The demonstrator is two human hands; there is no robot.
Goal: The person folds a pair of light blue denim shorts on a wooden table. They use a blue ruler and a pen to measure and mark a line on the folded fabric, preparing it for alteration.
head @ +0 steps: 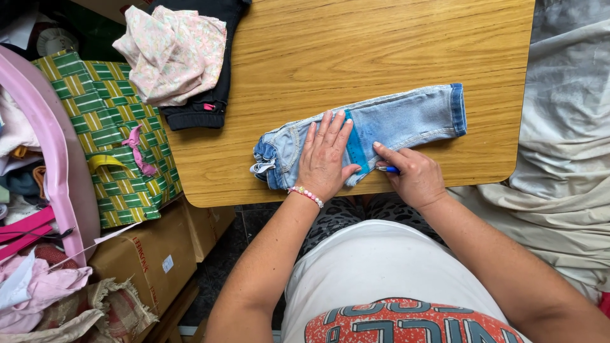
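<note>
One small pair of faded light-blue denim jeans [381, 127], folded long, lies near the front edge of the smooth wooden tabletop [381, 44]. The left hand [325, 159] presses flat on it, fingers stretched and released. The right hand [413, 174] touches its near edge, fingers curled around a blue pen [387, 169]. Far left lie two garments: one soft pink floral cloth [175, 54] on one black garment [203, 108].

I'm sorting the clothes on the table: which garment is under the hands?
The folded light-blue jeans, pressed by the left hand and right hand; the pink floral piece and black garment lie untouched.
</note>
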